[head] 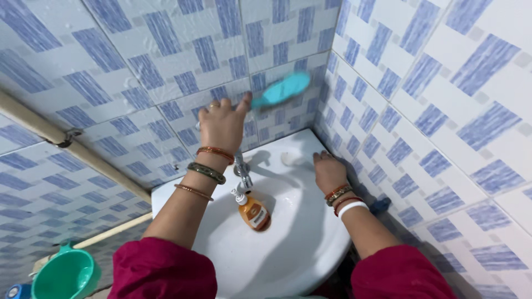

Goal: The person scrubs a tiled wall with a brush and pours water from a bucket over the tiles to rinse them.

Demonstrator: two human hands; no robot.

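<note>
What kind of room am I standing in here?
Most likely a bathroom or washroom: a white ceramic wall basin with a metal tap, blue-and-white patterned wall tiles, and an orange pump bottle lying in the basin.

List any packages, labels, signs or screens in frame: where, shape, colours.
Pump bottle: lies on its side in the white sink below the tap, amber-orange body, white pump.
Label: on the bottle's side, pale panel with a reddish edge.
No signs or screens.

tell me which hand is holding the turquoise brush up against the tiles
The left hand, raised to the wall, grips the turquoise brush; the right hand rests empty on the white sink rim.
</note>
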